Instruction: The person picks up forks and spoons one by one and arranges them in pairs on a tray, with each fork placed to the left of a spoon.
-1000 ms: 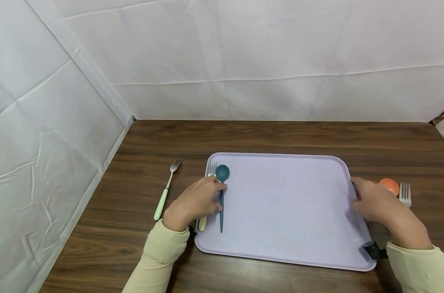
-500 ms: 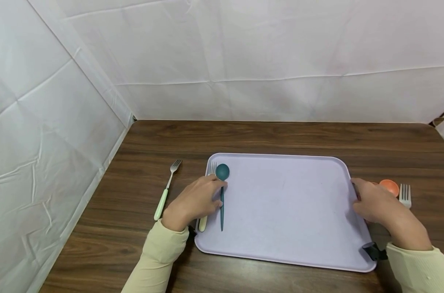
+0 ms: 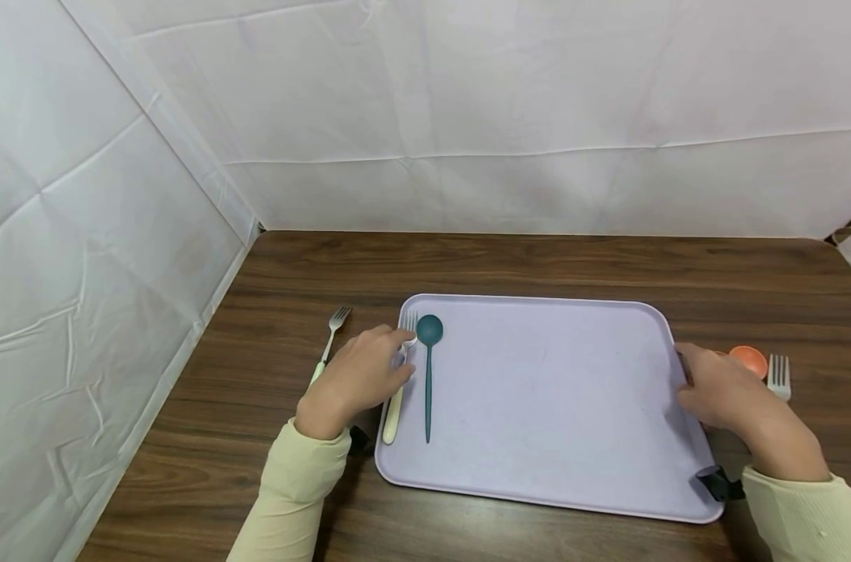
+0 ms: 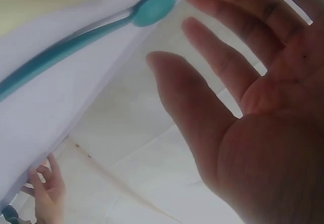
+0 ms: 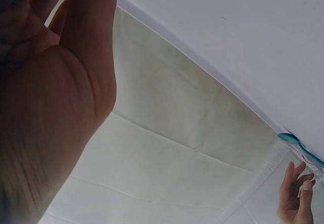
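Observation:
On the left part of the pale lilac tray lie a dark teal spoon and a fork with a cream handle, side by side. My left hand hovers over the tray's left edge, partly covering this fork. In the left wrist view its fingers are spread, holding nothing, with the spoon a little apart from them. At the tray's right rim is my right hand, fingertips at the edge and fingers loosely bent. Nothing shows held in it.
Left of the tray lies another fork with a pale green handle, partly behind my left hand. To the right, an orange spoon and a fork lie partly behind my right hand. White sheets enclose the wooden table.
My left hand has let go of the teal spoon and moved left, away from it. The spoon stays on the tray beside the fork. My right hand has not moved.

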Demonstrator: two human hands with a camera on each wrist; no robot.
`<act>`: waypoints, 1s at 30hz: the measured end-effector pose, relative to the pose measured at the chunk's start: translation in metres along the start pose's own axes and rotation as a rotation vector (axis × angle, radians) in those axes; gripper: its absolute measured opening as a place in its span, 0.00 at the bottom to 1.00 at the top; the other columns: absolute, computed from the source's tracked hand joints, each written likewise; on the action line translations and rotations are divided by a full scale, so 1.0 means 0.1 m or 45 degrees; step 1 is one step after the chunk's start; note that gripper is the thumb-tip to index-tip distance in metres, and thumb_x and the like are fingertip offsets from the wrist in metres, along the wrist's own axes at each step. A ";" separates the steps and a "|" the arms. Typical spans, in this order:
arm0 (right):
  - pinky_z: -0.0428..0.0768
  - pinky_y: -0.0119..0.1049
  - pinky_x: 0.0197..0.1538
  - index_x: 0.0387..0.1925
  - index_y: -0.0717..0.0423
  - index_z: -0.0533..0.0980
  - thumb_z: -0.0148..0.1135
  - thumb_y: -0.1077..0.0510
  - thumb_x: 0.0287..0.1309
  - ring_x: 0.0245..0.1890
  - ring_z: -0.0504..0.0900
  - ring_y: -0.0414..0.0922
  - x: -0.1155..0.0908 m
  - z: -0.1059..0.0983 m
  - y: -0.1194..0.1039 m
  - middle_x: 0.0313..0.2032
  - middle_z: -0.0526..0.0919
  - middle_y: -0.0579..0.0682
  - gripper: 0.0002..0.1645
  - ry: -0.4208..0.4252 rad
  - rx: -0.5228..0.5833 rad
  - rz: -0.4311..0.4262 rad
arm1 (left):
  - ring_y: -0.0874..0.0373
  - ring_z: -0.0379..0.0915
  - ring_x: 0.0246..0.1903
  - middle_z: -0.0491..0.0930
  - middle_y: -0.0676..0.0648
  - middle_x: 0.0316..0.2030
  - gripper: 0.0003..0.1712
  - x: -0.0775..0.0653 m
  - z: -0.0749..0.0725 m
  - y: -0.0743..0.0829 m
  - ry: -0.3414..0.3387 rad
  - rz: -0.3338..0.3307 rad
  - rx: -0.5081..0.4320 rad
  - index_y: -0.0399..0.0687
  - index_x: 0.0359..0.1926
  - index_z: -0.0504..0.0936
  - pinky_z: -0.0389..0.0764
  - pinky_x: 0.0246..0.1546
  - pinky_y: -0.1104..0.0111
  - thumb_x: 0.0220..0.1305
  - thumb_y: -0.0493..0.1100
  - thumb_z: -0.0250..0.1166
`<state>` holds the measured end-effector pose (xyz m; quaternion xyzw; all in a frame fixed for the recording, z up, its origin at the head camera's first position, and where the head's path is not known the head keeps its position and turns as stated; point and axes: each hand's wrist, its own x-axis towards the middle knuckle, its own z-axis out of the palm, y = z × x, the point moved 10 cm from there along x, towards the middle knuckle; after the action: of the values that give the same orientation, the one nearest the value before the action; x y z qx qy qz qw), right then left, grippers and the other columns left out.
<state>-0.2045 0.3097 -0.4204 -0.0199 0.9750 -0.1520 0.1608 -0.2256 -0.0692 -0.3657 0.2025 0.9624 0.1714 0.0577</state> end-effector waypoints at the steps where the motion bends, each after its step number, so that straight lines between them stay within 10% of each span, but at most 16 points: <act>1: 0.68 0.38 0.20 0.57 0.82 0.56 0.56 0.66 0.46 0.27 0.73 0.54 0.00 0.00 0.00 0.43 0.71 0.77 0.37 -0.001 0.005 0.002 | 0.56 0.74 0.37 0.77 0.45 0.43 0.23 0.00 -0.02 -0.02 0.006 -0.009 -0.006 0.44 0.55 0.77 0.75 0.38 0.62 0.58 0.44 0.64; 16: 0.71 0.51 0.33 0.55 0.82 0.59 0.56 0.66 0.43 0.35 0.73 0.60 0.03 -0.03 -0.05 0.45 0.70 0.79 0.36 0.035 -0.035 -0.065 | 0.49 0.76 0.43 0.78 0.41 0.45 0.27 -0.12 -0.18 -0.45 0.004 -0.221 -0.030 0.39 0.58 0.72 0.75 0.42 0.54 0.60 0.47 0.62; 30: 0.68 0.38 0.20 0.57 0.82 0.56 0.57 0.67 0.45 0.26 0.73 0.54 0.03 -0.01 -0.01 0.40 0.72 0.76 0.38 -0.005 0.010 -0.004 | 0.41 0.71 0.50 0.72 0.35 0.54 0.36 -0.17 -0.16 -0.60 -0.078 -0.342 -0.071 0.38 0.63 0.65 0.72 0.46 0.49 0.58 0.49 0.64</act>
<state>-0.2079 0.3091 -0.4208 -0.0213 0.9741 -0.1561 0.1623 -0.2355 -0.1327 -0.3715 0.0752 0.9735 0.1825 0.1152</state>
